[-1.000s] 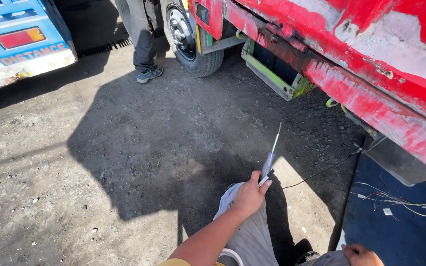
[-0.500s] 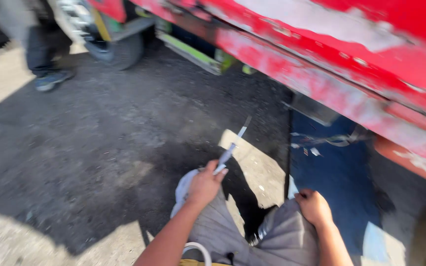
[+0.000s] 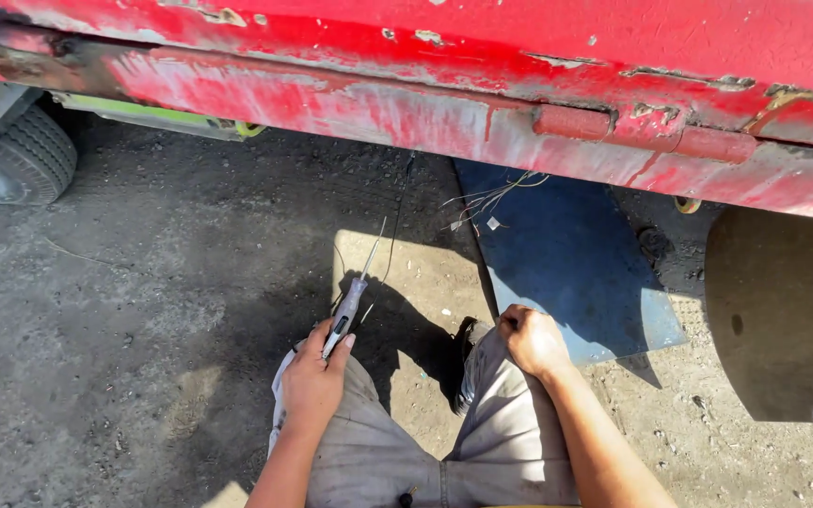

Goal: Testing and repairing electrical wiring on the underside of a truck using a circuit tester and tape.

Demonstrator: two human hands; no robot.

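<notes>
Screwdriver [image 3: 348, 306] in left hand [image 3: 314, 381] over dirt ground [image 3: 143, 310].

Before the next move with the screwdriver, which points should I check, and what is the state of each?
1. Left hand grips the screwdriver firmly at its handle: ok.
2. Screwdriver tip points away from the body and legs: ok.
3. Right hand is free of tools, resting closed on the knee: ok.
4. Loose wires under the red truck body are within view: ok.
5. Wires are safe to touch: cannot tell.
6. Blue mat lies flat on the ground: ok.
</notes>
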